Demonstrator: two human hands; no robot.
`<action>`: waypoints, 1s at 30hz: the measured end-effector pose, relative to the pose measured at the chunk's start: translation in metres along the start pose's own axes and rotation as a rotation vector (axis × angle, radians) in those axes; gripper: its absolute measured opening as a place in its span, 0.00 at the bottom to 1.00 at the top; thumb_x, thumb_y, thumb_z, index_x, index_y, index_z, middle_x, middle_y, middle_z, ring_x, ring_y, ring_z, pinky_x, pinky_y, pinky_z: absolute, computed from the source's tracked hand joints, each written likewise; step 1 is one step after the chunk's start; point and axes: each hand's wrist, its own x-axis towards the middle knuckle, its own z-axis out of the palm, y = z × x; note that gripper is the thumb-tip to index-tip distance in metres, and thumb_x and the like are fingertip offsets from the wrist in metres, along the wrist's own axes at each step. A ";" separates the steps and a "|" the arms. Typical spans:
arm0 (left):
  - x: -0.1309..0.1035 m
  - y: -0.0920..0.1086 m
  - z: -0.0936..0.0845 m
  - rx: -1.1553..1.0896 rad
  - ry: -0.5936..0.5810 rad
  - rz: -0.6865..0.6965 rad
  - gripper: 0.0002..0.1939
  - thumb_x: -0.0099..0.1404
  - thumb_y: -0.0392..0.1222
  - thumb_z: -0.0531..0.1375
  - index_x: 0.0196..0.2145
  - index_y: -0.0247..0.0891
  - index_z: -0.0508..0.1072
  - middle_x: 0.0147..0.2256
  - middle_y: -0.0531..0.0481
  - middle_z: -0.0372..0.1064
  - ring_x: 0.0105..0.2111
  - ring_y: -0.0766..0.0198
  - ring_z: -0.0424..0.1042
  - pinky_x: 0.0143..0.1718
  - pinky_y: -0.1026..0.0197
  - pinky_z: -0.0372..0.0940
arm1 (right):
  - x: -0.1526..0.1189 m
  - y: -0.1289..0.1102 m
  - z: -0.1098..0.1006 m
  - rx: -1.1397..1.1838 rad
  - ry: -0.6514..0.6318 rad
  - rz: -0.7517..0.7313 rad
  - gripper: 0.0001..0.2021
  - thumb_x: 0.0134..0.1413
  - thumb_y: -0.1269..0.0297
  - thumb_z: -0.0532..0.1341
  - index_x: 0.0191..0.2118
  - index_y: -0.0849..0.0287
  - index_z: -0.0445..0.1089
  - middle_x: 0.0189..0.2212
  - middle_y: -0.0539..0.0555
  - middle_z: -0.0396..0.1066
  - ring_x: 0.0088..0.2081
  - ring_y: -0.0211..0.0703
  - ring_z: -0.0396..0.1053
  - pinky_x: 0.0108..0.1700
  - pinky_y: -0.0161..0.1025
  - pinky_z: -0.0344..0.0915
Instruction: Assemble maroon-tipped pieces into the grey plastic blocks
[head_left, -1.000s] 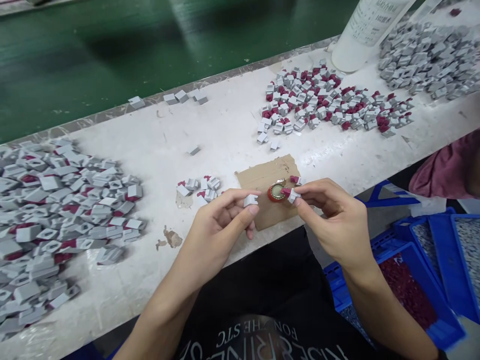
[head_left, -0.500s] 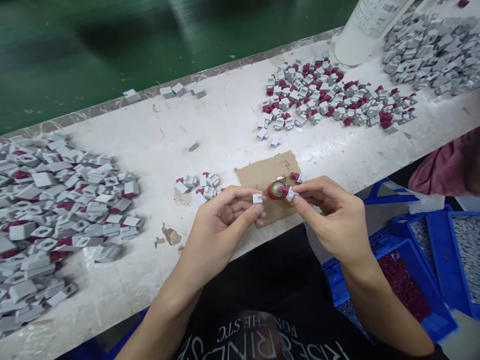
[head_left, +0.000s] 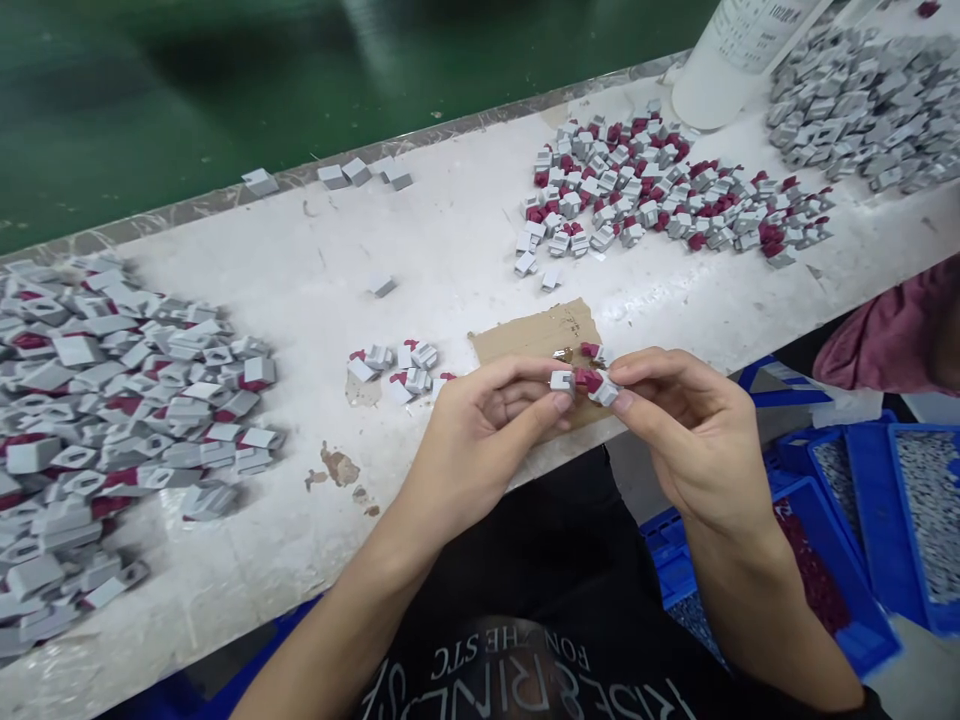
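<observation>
My left hand (head_left: 491, 430) pinches a small light-grey plastic block (head_left: 561, 381) between thumb and forefinger. Between the thumb and fingers of my right hand (head_left: 701, 435) is a grey-and-maroon plastic piece (head_left: 602, 391), its maroon end turned left toward the grey block. The two parts are very close; I cannot tell whether they touch. Below them lies a strip of cardboard (head_left: 525, 337), partly covered by my hands. Another maroon-and-grey piece (head_left: 590, 350) rests on it, just beyond my right fingertips. The red-rimmed cap on the cardboard is now largely hidden.
Several grey-and-maroon pieces (head_left: 416, 380) lie left of the cardboard. Large piles stand at the left (head_left: 135, 400) and far right (head_left: 615, 180), with a grey pile (head_left: 862, 110) beyond a white bottle (head_left: 712, 90). Blue crates (head_left: 874, 620) sit below the table, near a person's maroon sleeve (head_left: 885, 335).
My left hand has moved right, bringing the grey block up to the maroon end. My right hand has drawn the other piece slightly right, away from the cap, which the hands now cover.
</observation>
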 end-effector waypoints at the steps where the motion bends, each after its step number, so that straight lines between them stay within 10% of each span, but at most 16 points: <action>1: 0.001 -0.001 0.001 -0.012 -0.003 -0.001 0.12 0.71 0.46 0.78 0.48 0.38 0.87 0.43 0.45 0.90 0.40 0.57 0.89 0.48 0.56 0.86 | 0.000 0.000 0.000 -0.002 0.002 0.003 0.04 0.68 0.66 0.76 0.43 0.48 0.86 0.42 0.51 0.86 0.47 0.47 0.86 0.53 0.45 0.86; 24: -0.016 0.002 -0.005 0.261 -0.033 0.164 0.04 0.77 0.39 0.73 0.48 0.46 0.88 0.46 0.50 0.88 0.44 0.61 0.87 0.48 0.61 0.82 | 0.000 -0.001 0.001 0.086 -0.180 0.043 0.07 0.65 0.71 0.77 0.41 0.49 0.89 0.41 0.53 0.88 0.46 0.47 0.88 0.48 0.42 0.88; 30: -0.033 0.017 -0.058 0.625 0.122 0.207 0.09 0.75 0.41 0.75 0.51 0.51 0.87 0.48 0.53 0.86 0.46 0.59 0.83 0.48 0.62 0.77 | 0.015 -0.015 -0.006 -0.137 -0.263 -0.027 0.07 0.71 0.65 0.74 0.50 0.49 0.88 0.47 0.53 0.89 0.48 0.49 0.88 0.50 0.48 0.87</action>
